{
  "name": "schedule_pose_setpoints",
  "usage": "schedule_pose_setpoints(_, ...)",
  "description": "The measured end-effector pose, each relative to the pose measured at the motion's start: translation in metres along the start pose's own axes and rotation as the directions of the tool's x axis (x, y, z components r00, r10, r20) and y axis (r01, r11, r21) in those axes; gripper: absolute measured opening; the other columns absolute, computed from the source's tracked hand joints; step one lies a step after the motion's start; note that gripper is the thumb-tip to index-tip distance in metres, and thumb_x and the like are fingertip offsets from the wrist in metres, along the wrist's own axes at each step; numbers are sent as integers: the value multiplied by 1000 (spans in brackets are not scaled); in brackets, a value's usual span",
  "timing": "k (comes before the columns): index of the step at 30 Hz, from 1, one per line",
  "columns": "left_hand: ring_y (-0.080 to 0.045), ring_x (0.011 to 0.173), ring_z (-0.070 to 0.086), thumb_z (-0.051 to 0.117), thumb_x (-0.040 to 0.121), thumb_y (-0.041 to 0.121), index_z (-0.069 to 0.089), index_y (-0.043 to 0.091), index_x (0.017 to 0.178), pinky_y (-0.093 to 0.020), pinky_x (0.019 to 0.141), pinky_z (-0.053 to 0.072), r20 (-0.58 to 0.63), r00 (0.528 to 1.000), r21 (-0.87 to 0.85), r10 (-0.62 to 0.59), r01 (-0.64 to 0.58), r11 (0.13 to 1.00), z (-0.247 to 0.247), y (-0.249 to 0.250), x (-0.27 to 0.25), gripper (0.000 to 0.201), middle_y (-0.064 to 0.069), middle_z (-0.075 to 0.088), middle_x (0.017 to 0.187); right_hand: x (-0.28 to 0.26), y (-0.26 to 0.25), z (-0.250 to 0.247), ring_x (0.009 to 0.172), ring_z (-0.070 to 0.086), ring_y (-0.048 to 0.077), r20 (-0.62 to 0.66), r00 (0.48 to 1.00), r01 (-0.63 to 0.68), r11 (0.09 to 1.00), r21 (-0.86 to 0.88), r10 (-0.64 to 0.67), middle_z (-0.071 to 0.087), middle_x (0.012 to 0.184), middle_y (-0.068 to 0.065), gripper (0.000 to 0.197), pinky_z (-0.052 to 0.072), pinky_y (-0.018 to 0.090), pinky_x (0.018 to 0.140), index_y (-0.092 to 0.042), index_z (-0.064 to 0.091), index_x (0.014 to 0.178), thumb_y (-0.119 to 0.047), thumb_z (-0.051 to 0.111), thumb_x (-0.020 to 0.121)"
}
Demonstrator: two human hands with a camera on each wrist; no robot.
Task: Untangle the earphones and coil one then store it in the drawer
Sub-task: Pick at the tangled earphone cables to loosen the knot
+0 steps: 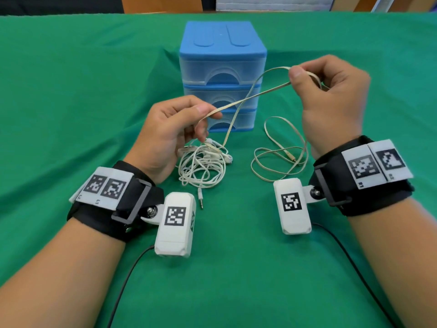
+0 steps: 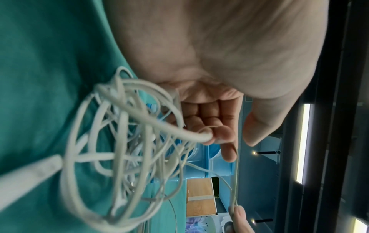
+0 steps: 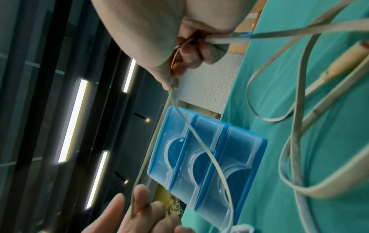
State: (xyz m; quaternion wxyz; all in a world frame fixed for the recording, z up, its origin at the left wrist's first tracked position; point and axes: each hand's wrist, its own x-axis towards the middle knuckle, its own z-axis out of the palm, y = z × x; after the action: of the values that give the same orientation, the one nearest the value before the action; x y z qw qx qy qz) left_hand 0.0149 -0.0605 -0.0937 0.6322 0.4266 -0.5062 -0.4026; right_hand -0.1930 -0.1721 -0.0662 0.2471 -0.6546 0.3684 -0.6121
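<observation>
Both hands are raised over the green cloth (image 1: 71, 91) with a flat beige cord (image 1: 250, 97) stretched between them. The left hand (image 1: 165, 136) pinches the cord between thumb and forefinger, its other fingers curled beneath; the right hand (image 1: 331, 100), held higher and just in front of the drawers (image 1: 222, 76), pinches the same cord between thumb and forefinger, with a small loop of it standing out past the knuckles. From the right hand one strand runs down and across the drawer fronts to the left hand's pinch, and a second strand drops from the loop to the tangle (image 1: 203, 164) on the cloth. That tangle, a heap of thin white earphone wire with earbuds on top, lies directly under the left hand's fingers, and its jack plug (image 1: 201, 200) points toward the person. The rest of the beige cord lies in loose open loops (image 1: 279, 152) on the cloth below the right hand, well apart from the white heap, its plug end resting inside the loops. The drawers, a blue three-tier unit with clear fronts, all look closed. In the left wrist view the heap hangs blurred just beside the fingertips.
</observation>
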Motion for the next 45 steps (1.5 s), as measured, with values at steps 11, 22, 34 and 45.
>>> schedule_pose_setpoints(11, -10, 60, 51, 57, 89, 5, 77, 13, 99, -29, 70, 40, -40, 999, -45, 8, -9, 999, -2, 1, -2, 23, 0, 59, 65, 2, 4, -3, 55, 45, 13, 29, 981, -195, 979, 52, 194, 57, 64, 3, 12, 37, 26, 54, -25, 63, 72, -25, 70, 81)
schedule_pose_setpoints(22, -21, 62, 43, 64, 88, 10, 78, 17, 97, -14, 50, 37, -42, 999, 113, 8, -3, 994, 1, -1, -1, 18, 0, 62, 64, -22, -32, 4, 68, 50, 5, 593, 794, 32, 984, 173, -130, 61, 102, -13, 38, 46, 32, 56, -16, 55, 126, -14, 69, 91)
schedule_pose_setpoints(34, -8, 50, 52, 69, 90, 6, 71, 7, 83, -17, 50, 42, 6, 1000, 217, 16, -17, 976, 7, 2, -3, 7, -2, 65, 60, -30, -28, 16, 66, 53, 33, 673, 736, 46, 998, 50, -67, 62, 73, 22, 23, 45, 51, 61, -14, 75, 88, -34, 67, 93)
schedule_pose_setpoints(45, -15, 70, 59, 59, 94, 13, 71, 8, 83, -24, 73, 48, 122, 992, 139, -25, 8, 990, 4, 6, -7, 17, -6, 69, 73, -16, -33, 11, 44, 37, 2, 237, 971, -55, 954, 293, -17, 53, 63, 6, 23, 28, 16, 46, -6, 75, 95, -20, 57, 101)
